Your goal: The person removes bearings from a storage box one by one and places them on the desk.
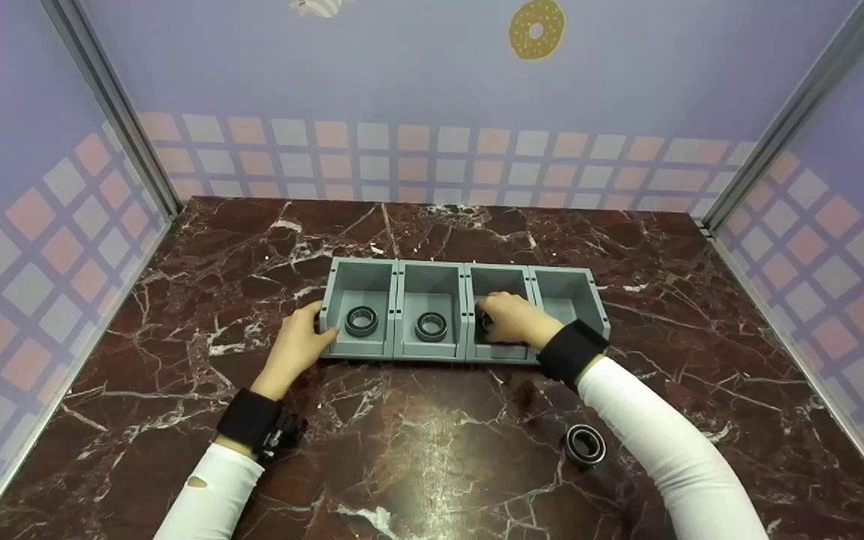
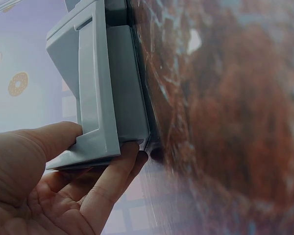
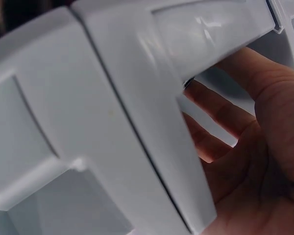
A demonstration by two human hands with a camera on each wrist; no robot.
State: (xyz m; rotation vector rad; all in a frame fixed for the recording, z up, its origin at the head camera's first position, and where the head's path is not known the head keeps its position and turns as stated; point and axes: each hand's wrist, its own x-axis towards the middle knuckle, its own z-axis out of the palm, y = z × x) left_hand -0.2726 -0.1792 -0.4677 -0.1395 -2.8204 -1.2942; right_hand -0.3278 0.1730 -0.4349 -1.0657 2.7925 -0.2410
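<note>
Head view, left hand: the left hand [image 1: 301, 337] grips the left end of the grey bin row [image 1: 429, 350], thumb toward the front.
Head view, right hand: the right hand [image 1: 511, 316] reaches into the third compartment from the left, fingers curled on a dark ring [image 1: 485, 322], mostly hidden by the hand.
Head view, other rings: the first ring [image 1: 361, 331] lies in the leftmost compartment, the second ring [image 1: 430, 337] in the next; a loose ring [image 1: 571, 444] is on the marbled table [image 1: 417, 442], near the right forearm.
Head view, surroundings: tiled-pattern back wall [image 1: 432, 75] with a doughnut picture [image 1: 520, 30].
Left wrist view, grip: thumb [image 2: 54, 139] against the bin's rim, fingers [image 2: 110, 188] along its outer side.
Right wrist view, grip: fingers [image 3: 220, 110] bent behind a bin wall; only a small dark edge shows at a fingertip.
</note>
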